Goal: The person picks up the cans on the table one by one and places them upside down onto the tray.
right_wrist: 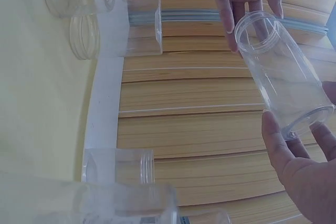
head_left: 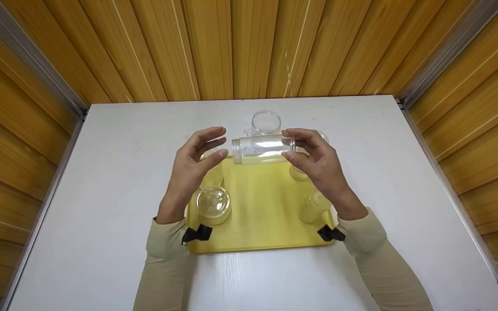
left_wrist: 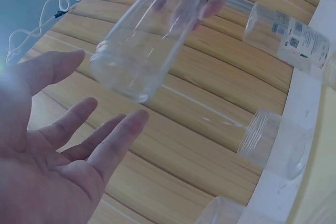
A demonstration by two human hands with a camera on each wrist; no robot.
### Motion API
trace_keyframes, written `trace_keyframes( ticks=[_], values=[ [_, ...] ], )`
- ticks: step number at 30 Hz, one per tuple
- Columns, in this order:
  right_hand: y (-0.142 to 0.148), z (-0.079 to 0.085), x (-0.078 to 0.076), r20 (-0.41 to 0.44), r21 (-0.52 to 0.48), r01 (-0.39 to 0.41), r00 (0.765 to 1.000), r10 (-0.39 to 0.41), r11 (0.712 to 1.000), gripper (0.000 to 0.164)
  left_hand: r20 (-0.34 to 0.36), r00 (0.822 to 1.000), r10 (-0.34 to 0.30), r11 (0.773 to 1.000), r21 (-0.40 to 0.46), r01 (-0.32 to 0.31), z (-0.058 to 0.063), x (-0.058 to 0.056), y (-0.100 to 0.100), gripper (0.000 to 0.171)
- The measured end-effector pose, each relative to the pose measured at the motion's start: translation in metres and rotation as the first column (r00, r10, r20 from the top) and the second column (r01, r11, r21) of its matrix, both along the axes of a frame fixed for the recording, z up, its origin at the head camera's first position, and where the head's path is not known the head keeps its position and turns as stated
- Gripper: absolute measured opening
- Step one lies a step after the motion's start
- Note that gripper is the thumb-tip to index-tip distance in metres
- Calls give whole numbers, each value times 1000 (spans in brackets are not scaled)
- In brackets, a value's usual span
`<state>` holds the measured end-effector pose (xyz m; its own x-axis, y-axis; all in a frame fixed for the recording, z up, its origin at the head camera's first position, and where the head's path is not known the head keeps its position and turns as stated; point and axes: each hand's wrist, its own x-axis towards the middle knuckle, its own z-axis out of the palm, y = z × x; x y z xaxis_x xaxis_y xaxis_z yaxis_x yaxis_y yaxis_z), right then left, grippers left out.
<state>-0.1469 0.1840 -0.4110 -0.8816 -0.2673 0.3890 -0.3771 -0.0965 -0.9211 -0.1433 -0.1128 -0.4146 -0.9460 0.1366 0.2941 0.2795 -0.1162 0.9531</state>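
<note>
A transparent jar (head_left: 261, 149) with a threaded neck lies sideways in the air above the back part of the yellow tray (head_left: 260, 235). My right hand (head_left: 320, 162) grips it by the base end, thumb on the near side and fingers on the far side. Facing the threaded mouth, my left hand (head_left: 190, 168) is spread with thumb and fingers apart, holding nothing. The left wrist view shows a gap between that hand (left_wrist: 58, 161) and the jar (left_wrist: 144, 45). In the right wrist view the jar's lidless mouth (right_wrist: 257, 32) points toward the left fingers.
On the tray's left stand a round transparent jar (head_left: 213, 205) and another behind it (head_left: 214, 175). Two more containers, one front (head_left: 314, 208) and one behind (head_left: 298, 172), are at the right. Another jar (head_left: 266, 123) stands at the back. Wood-look panels (head_left: 249, 47) enclose the white table (head_left: 115, 172).
</note>
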Motion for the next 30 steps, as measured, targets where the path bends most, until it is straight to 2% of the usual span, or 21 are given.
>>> trace_keyframes(
  ticks=[5,9,13,18,21,25,30],
  values=[
    [4,2,1,-26,33,15,1000,-14,999,45,-35,993,112,993,-37,-113,2,-2,-18,47],
    [6,3,2,-57,95,35,998,-30,995,46,-53,977,206,973,-94,-210,3,-7,-29,45],
    [8,3,4,-79,159,48,996,-35,986,47,-78,954,289,939,-173,-298,0,-12,-39,44],
    [9,4,5,-110,232,50,994,-24,971,48,-105,922,372,878,-284,-386,-8,-20,-52,41],
    [10,4,5,-133,270,44,991,-8,962,49,-103,910,401,845,-342,-411,-15,-25,-58,41],
    [10,4,6,-158,321,44,987,8,946,49,-74,906,417,814,-413,-409,-26,-31,-66,41],
    [8,8,8,-212,405,65,977,25,912,50,-24,903,429,746,-554,-369,-40,-37,-76,40]
  ],
)
